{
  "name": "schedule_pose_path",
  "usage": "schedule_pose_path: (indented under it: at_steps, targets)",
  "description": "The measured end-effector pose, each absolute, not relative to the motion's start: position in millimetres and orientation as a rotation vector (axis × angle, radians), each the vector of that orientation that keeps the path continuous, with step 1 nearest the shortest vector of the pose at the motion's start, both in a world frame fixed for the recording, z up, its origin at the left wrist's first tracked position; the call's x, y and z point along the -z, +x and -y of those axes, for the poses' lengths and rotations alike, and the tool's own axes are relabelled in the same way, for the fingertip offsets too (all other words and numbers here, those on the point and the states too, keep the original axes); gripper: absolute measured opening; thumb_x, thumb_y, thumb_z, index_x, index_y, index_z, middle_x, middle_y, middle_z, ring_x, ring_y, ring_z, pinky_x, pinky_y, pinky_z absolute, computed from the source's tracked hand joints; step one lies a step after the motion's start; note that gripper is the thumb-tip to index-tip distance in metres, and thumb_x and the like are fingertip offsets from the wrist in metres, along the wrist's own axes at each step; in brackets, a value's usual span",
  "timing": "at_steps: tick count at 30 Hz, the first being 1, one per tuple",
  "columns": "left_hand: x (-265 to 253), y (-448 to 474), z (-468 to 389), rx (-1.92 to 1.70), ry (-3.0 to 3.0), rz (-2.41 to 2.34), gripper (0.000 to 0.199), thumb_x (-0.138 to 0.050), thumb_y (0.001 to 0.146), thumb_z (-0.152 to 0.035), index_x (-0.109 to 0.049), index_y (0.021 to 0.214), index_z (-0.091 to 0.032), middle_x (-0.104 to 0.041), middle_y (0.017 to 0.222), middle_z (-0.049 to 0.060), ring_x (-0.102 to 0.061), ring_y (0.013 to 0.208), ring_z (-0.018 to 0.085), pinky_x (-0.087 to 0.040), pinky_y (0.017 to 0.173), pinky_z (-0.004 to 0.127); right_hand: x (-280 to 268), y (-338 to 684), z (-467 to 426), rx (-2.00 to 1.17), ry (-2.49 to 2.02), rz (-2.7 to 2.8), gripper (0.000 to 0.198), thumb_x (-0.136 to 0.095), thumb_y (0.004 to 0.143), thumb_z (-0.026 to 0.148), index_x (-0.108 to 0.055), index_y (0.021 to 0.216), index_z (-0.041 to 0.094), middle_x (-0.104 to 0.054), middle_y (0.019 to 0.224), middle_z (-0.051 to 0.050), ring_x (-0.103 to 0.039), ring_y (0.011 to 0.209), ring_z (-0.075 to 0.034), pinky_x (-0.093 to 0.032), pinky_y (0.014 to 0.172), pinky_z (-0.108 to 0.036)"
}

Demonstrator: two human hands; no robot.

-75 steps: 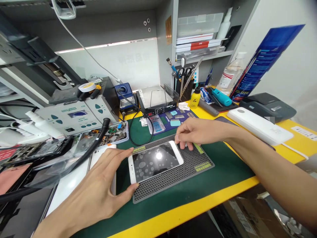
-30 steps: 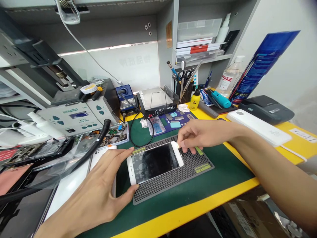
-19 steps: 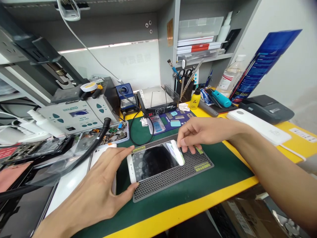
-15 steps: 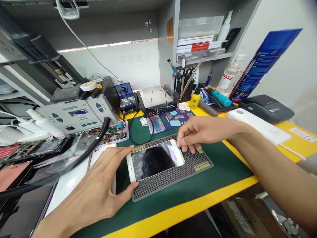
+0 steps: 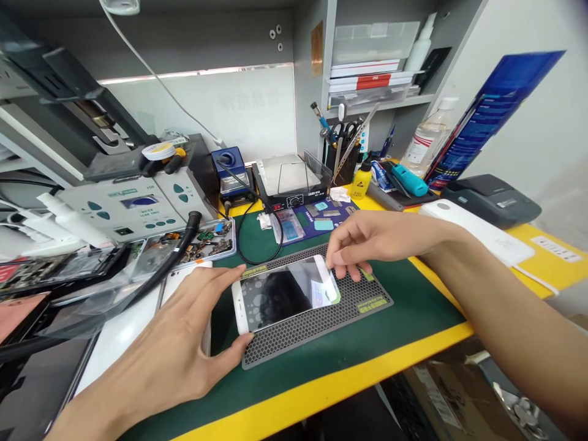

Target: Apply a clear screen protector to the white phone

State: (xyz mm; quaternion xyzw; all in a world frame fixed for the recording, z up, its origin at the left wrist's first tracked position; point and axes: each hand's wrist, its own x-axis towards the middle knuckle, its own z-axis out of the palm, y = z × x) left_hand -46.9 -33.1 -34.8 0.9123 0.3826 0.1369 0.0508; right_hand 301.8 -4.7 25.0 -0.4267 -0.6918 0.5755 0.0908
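Note:
A white smartphone [image 5: 285,291] with a dark, shiny screen lies face up on a grey honeycomb-patterned mat [image 5: 316,327]. My left hand [image 5: 184,331] grips the phone's left end, thumb on the near edge and fingers at the far edge. At the phone's other end is my right hand [image 5: 362,242], its thumb and forefinger pinched together at the far right corner and the other fingers curled. What the pinch holds, if anything, is hidden. Pale bubble-like patches show on the left of the screen, and a bright reflection on the right.
Behind the mat stand a heating plate [image 5: 294,184], a blue soldering station [image 5: 232,174] and a yellow bottle [image 5: 361,180]. A black hose [image 5: 181,263] crosses a parts tray [image 5: 215,242] on the left. A white power bank-like slab [image 5: 478,233] lies right, beyond my right arm.
The whole view has shifted slightly, so things appear a little further left and higher. Both hands keep nearly the same places on and beside the phone.

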Motion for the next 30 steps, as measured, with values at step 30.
schedule_pose_path:
  at_steps: [30]
  targets:
    - [26.5, -42.6, 36.1, -0.382, 2.679, -1.145, 0.072, -0.063, 0.091, -0.036, -0.026, 0.152, -0.025, -0.049, 0.136, 0.014, -0.051, 0.126, 0.033, -0.047, 0.105, 0.051, -15.0, 293.8, 5.4, -1.625, -1.415, 2.026, 0.019, -0.074, 0.085, 0.036, -0.071, 0.085, 0.018, -0.073, 0.074, -0.002, -0.066, 0.065, -0.016, -0.053, 0.052, -0.023]
